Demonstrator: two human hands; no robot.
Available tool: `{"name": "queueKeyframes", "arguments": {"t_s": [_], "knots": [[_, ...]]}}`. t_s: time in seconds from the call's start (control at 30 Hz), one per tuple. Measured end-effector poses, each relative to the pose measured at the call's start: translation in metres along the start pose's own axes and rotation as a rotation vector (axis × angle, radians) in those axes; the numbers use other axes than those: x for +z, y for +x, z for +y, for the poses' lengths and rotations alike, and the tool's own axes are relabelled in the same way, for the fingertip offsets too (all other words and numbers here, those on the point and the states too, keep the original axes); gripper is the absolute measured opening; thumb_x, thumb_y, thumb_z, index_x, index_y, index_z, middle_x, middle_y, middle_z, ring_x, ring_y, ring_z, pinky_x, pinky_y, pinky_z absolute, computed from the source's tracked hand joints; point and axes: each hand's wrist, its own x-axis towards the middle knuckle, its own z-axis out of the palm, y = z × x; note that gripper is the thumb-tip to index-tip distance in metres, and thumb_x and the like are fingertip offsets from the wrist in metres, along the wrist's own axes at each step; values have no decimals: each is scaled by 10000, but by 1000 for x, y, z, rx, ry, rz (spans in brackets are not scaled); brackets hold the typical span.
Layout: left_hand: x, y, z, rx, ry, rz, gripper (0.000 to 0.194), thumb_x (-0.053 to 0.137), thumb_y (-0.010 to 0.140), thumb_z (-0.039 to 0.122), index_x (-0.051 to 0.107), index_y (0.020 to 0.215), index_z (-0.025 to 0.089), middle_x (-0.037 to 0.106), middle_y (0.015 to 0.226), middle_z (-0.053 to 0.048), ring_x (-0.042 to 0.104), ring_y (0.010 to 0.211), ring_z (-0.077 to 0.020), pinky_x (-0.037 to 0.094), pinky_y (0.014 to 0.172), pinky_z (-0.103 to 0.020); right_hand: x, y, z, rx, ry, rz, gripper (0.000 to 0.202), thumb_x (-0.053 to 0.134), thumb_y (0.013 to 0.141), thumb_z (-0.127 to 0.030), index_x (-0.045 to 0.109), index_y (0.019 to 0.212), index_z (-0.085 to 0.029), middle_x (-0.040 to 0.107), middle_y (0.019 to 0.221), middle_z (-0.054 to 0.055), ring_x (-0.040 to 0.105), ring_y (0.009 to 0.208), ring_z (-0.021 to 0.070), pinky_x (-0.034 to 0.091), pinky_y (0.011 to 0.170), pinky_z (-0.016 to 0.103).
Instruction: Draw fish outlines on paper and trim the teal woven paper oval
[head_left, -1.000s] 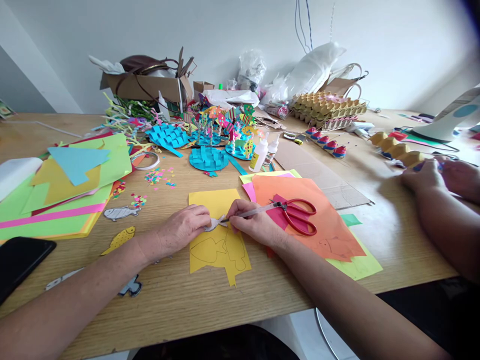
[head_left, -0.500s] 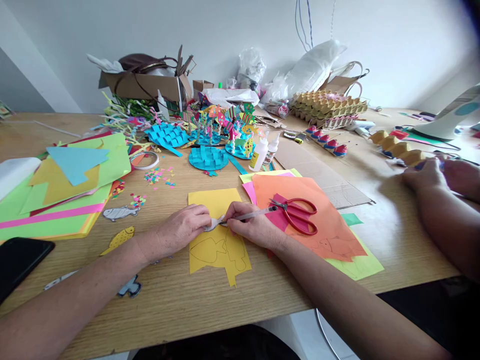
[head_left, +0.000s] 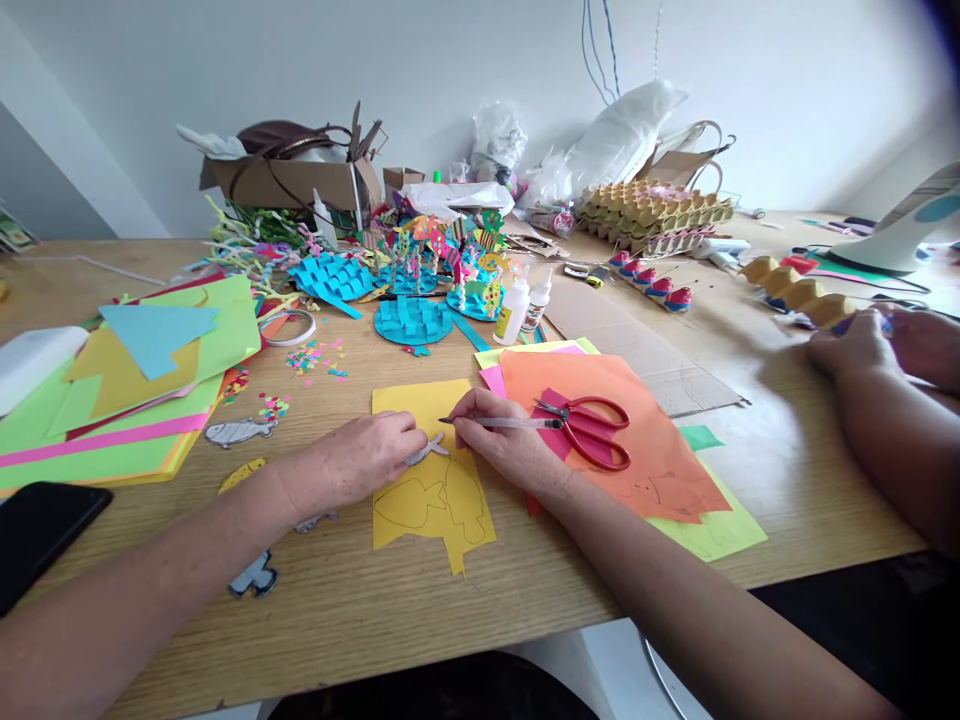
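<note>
A white paper fish cutout [head_left: 429, 450] lies on a sheet of yellow paper [head_left: 416, 530]. The bent fingers of my left hand [head_left: 379, 445] pin it there, covering most of it, with the tail showing. My right hand [head_left: 495, 435] is closed around a pen [head_left: 514, 423], its tip just above the tail and over the yellow paper. Fish outlines are drawn on the lower half of that sheet. Red-handled scissors [head_left: 596, 430] rest on orange paper [head_left: 637, 490] to the right of my right hand.
Fish cutouts [head_left: 240, 431] and a black phone [head_left: 49, 535] lie around my left arm. Coloured sheets [head_left: 172, 440] are stacked at left. Two glue bottles [head_left: 514, 312] stand behind the yellow paper. On the right, another person's hands [head_left: 862, 350] work by an egg-carton strip [head_left: 802, 290].
The pen tip has lifted off the fish's tail and moved up with my right hand. My left hand stays on the cutout, and more of the tail shows. The view has shifted slightly.
</note>
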Motion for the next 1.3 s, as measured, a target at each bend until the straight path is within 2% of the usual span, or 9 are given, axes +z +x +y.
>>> {"name": "queueKeyframes", "arguments": {"t_s": [0.23, 0.4, 0.57, 0.73, 1.3], "knots": [[0, -2, 6, -22, 59, -4, 202, 387, 853, 74, 574, 865, 148, 563, 859, -55, 561, 742, -184, 419, 625, -270, -2, 1, 1, -24, 24, 7, 41, 489, 709, -165, 520, 721, -188, 551, 585, -46, 524, 512, 103, 381, 481, 217], [0, -3, 1, -3, 30, 26, 168, 429, 846, 79, 575, 882, 154, 585, 858, -40, 570, 790, -166, 436, 686, -249, -5, 1, -3, -9, 54, -11, 56, 470, 707, -151, 507, 722, -191, 540, 554, -55, 516, 500, 98, 388, 478, 209], [1, -3, -4, 28, 12, 44, 156, 447, 856, 99, 585, 898, 160, 599, 855, -31, 572, 802, -151, 443, 704, -231, -8, -3, -11, 36, 24, -139, 125, 460, 653, -82, 531, 679, -182, 552, 520, -48, 501, 489, 101, 368, 455, 198], [7, -6, 0, 13, 45, 50, 197, 449, 836, 60, 594, 936, 148, 589, 904, -58, 570, 818, -183, 457, 716, -280, -6, -4, -8, 59, -31, -221, 128, 470, 656, -77, 540, 685, -179, 526, 512, -56, 463, 489, 95, 326, 429, 181], [8, -9, 8, -9, 88, 72, 259, 377, 858, 37, 581, 952, 165, 561, 866, -49, 529, 811, -177, 448, 705, -278, -1, -4, -2, 11, -182, -223, 120, 498, 687, -75, 563, 706, -174, 518, 575, -47, 426, 508, 86, 294, 434, 182]]}}
